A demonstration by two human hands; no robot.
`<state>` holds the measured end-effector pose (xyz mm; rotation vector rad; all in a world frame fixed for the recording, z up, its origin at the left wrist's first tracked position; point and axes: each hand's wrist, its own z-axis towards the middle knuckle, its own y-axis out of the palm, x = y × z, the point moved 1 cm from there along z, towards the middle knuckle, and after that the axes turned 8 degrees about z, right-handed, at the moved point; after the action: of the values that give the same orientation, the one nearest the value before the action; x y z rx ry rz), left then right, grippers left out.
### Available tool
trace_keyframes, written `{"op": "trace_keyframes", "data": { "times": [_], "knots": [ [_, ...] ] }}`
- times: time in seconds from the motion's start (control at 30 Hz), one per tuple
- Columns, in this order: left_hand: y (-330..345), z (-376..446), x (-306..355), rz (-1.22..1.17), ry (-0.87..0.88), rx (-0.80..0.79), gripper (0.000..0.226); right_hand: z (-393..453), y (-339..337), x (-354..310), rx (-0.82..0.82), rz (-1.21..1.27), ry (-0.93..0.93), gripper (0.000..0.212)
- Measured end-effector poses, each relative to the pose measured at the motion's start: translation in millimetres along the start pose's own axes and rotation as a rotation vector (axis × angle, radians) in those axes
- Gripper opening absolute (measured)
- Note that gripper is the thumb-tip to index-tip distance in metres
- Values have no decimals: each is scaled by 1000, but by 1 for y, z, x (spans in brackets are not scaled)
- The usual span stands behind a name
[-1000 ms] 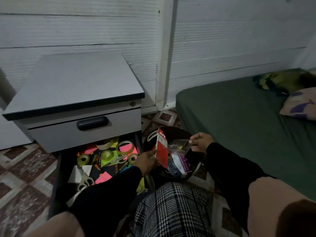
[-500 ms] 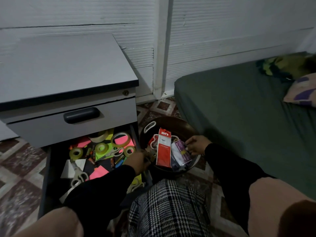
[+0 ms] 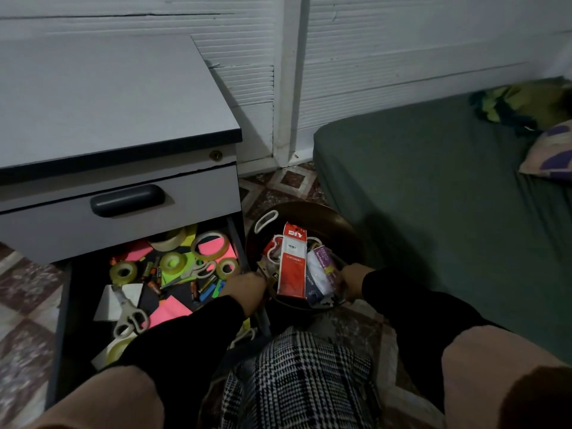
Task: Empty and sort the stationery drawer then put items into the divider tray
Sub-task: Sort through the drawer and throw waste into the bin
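While I sit on the floor with my plaid-covered knee (image 3: 297,379) between my arms, both my hands reach into a dark round bowl (image 3: 334,218) that stands on the patterned tiles just right of the open drawer (image 3: 63,320). My left hand (image 3: 247,287) lies at the bowl's left rim, over the drawer's right wall; its fingers point down into the bowl and are hidden from me, so I cannot tell whether they grasp anything. My right hand (image 3: 351,278) is at the bowl's right side, touching a small purple packet (image 3: 323,261), with the fingers curled toward it, though I cannot tell whether they really grip it. Leaning in the bowl between my hands is a tall red and white stationery pack (image 3: 291,264), and a white loop handle (image 3: 265,220) rests against the far left rim.

The drawer, pulled out from a grey cabinet (image 3: 102,100), holds most of the clutter: several rolls of clear tape (image 3: 123,272), one larger roll (image 3: 211,245) lying on pink sticky notes (image 3: 216,247), neon green notes (image 3: 176,270), a pair of scissors (image 3: 128,314) with pale handles lying across white paper (image 3: 108,300), and small batteries (image 3: 153,286) scattered in the middle. Above it, a closed drawer (image 3: 198,196) with a dark handle (image 3: 127,199) sits under the cabinet's grey surface. To my right is a bed in a green sheet (image 3: 433,187), with a patterned pillow (image 3: 548,153) at its far end.
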<state>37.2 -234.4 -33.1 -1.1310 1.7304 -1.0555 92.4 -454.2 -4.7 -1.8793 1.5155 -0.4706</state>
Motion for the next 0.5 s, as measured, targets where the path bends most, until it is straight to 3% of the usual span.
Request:
{"op": "trace_keyframes", "data": {
  "times": [0.27,0.4,0.5],
  "knots": [
    [3,15,-13,-64,0,8,28,14,-6,9,47,-7,-59,28],
    [-6,29,-15,17,-46,135,29,25,-13,17,123,33,-8,29],
    [-12,41,-16,-140,-108,126,31,34,-20,19,185,81,22,29]
  ]
}}
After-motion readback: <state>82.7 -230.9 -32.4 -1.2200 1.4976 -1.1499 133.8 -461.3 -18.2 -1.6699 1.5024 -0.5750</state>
